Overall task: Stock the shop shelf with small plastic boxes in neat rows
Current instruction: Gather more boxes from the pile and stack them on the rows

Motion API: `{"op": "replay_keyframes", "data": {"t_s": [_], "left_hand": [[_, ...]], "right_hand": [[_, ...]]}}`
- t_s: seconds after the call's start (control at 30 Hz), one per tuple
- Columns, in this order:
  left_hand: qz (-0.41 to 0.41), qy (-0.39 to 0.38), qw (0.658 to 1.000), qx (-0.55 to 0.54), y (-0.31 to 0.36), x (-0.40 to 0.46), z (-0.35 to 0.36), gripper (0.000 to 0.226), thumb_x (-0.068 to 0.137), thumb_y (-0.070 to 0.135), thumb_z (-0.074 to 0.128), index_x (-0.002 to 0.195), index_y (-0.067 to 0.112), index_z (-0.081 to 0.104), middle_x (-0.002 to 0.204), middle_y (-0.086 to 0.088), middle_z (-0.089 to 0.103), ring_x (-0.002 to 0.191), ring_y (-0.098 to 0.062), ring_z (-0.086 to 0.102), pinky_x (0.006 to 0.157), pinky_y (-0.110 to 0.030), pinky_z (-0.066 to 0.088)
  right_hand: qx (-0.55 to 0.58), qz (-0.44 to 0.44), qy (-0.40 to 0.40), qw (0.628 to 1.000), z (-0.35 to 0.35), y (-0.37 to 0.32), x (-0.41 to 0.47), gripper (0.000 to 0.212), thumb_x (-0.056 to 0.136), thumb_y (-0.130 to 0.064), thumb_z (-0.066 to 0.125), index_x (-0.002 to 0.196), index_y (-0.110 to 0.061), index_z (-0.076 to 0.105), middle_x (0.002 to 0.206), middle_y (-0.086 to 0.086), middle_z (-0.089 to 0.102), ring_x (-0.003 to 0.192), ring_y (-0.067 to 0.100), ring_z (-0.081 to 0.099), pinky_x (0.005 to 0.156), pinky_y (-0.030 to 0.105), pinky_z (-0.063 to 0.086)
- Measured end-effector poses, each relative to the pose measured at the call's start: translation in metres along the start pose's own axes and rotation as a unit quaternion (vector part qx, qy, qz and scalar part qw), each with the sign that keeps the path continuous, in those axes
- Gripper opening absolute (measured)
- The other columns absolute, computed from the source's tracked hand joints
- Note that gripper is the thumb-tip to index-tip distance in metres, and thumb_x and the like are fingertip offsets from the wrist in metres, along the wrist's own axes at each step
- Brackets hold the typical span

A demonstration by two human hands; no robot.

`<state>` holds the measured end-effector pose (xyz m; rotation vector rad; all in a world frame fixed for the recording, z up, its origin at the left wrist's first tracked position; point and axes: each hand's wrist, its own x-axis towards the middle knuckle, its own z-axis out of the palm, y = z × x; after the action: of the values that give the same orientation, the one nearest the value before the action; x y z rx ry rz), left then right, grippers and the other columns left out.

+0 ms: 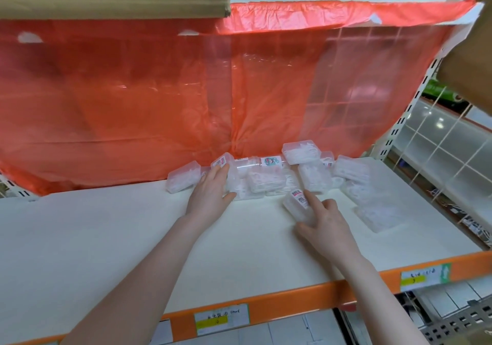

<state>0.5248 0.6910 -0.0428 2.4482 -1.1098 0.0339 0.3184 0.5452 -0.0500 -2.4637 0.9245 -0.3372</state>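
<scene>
Our right hand (326,221) pinches a small clear plastic box (298,206) just in front of the jumbled pile of clear boxes (266,178); our left hand (210,191) rests flat-fingered on the pile's left side. We judge we're mid-sorting; next, stand boxes in rows.

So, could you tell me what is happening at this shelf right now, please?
A person is stocking a white shelf with small clear plastic boxes. The boxes lie in a loose jumble at the back, against a red plastic sheet, not yet in neat rows. The left hand rests with straight fingers on the boxes at the left of the pile. The right hand holds one labelled box just in front of the pile.
</scene>
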Motion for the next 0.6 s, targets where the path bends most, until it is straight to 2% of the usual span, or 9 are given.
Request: {"op": "replay_keyframes", "data": {"t_s": [0.3,0.43,0.6], "left_hand": [[0.007,-0.006,1.000,-0.006,-0.005,0.010,0.000,0.072,0.088,0.025,0.061,0.148,0.020,0.023,0.152,-0.002,0.028,0.136,-0.024,0.033,0.104,-0.039,0.035],[0.030,-0.005,0.999,0.009,0.001,-0.009,0.004,0.071,0.089,0.026,0.058,0.149,0.019,0.021,0.156,-0.001,0.021,0.141,-0.021,0.023,0.109,-0.035,0.027],[0.119,-0.003,0.993,0.020,0.003,-0.038,0.007,0.060,0.090,0.038,0.057,0.144,0.021,0.036,0.152,0.003,0.030,0.139,-0.013,0.022,0.109,-0.022,0.018]], "right_hand": [[0.026,0.008,0.045,0.999,0.003,0.004,0.000,0.068,0.077,-0.026,0.064,0.139,-0.025,0.035,0.110,0.001,0.045,0.102,0.026,0.051,0.073,0.027,0.033],[0.028,0.011,0.047,0.998,0.004,0.005,0.000,0.064,0.077,-0.026,0.064,0.136,-0.024,0.038,0.110,0.002,0.047,0.102,0.027,0.052,0.075,0.030,0.036],[0.032,0.009,0.047,0.998,0.004,0.005,0.002,0.063,0.077,-0.025,0.063,0.135,-0.025,0.039,0.110,0.002,0.049,0.102,0.026,0.052,0.078,0.032,0.039]]}}
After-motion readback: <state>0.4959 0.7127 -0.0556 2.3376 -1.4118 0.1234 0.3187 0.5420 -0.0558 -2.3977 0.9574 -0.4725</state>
